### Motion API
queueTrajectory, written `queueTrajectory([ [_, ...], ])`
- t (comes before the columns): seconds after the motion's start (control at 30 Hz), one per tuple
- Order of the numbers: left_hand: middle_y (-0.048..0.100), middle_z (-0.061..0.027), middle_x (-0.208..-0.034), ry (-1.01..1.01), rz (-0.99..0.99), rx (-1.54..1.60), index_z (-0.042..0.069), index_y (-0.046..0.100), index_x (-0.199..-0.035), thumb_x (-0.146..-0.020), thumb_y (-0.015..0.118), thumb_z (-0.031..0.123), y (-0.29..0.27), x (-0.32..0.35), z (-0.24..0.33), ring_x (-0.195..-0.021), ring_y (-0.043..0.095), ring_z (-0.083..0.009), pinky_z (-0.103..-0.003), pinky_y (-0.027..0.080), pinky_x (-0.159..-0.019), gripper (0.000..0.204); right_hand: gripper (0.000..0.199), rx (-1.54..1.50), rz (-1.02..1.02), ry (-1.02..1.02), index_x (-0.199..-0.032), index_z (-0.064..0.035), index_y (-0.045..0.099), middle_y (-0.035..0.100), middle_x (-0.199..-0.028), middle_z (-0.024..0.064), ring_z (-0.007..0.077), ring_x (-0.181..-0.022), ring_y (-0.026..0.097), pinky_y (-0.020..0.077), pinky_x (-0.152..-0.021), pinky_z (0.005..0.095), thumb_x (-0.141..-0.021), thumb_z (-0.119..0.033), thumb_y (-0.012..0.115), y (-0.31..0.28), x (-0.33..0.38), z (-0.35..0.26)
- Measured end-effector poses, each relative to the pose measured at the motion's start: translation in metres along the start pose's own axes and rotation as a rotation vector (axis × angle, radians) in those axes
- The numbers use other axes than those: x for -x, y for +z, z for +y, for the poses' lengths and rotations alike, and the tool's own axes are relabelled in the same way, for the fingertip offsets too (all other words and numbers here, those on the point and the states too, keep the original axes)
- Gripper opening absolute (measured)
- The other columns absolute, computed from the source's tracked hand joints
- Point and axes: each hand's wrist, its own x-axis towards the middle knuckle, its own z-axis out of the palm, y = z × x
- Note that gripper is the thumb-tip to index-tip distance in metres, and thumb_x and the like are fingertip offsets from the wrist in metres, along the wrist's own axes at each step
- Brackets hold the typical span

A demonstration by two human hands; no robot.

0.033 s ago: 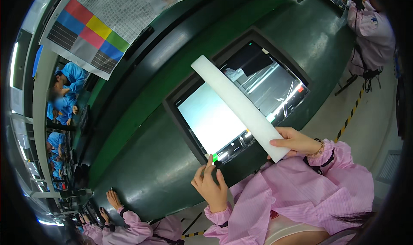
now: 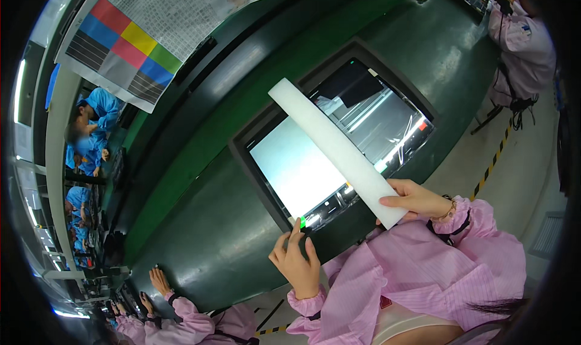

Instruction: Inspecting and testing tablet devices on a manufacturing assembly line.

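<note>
white strip (image 2: 337,151) | apparently foam | diagonal across lit, dark-framed screen (image 2: 296,163)

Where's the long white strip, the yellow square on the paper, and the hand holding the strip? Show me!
White strip (image 2: 336,152): head view, middle of its upper face.
Yellow square (image 2: 140,39): head view, its centre.
Right hand (image 2: 420,200): head view, middle of the hand.

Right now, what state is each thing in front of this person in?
White strip: slanted, near end held
Left screen: lit, white
Right panel: dark, reflecting lights
Right hand: closed on the strip
Left hand: open, index fingertip at a green patch
Printed sheet: colour blocks showing
</note>
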Motion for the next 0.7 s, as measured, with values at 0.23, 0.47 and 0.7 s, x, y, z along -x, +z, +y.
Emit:
queueTrajectory([
  [0.23,0.065,0.0032,-0.121,0.014,0.035,0.020,0.006,0.062,-0.099,-0.083,0.064,0.017,-0.003,-0.010,0.011,-0.105,0.053,-0.0214,-0.037,0.031,-0.091,0.019,0.043,-0.005,0.023,-0.020,-0.127,0.0011,0.047,0.068,-0.089,0.0111,0.0024,-0.050,0.049,0.0294,-0.038,0.0194,-0.096,-0.025,0.058,-0.002,0.000,-0.001],
  [0.47,0.063,0.0045,-0.126,0.294,-0.108,0.149,0.010,0.057,-0.096,-0.083,0.067,0.020,0.017,-0.038,0.067,-0.105,0.054,-0.0193,-0.036,0.032,-0.088,0.019,0.047,-0.006,0.335,-0.253,-0.123,0.0018,0.050,0.065,-0.090,0.0090,0.0172,-0.067,0.067,0.0548,-0.060,0.0274,-0.089,-0.029,0.062,-0.048,0.024,-0.025],
  [0.7,0.062,0.0034,-0.127,0.454,-0.213,0.211,0.008,0.057,-0.097,-0.083,0.066,0.016,0.044,-0.057,0.116,-0.104,0.054,-0.0203,-0.037,0.032,-0.090,0.018,0.075,0.073,0.452,-0.415,-0.150,-0.0061,0.028,0.055,-0.129,0.0113,0.0122,-0.084,0.064,0.0522,-0.067,0.0238,-0.086,-0.027,0.060,-0.092,0.055,-0.051],
])
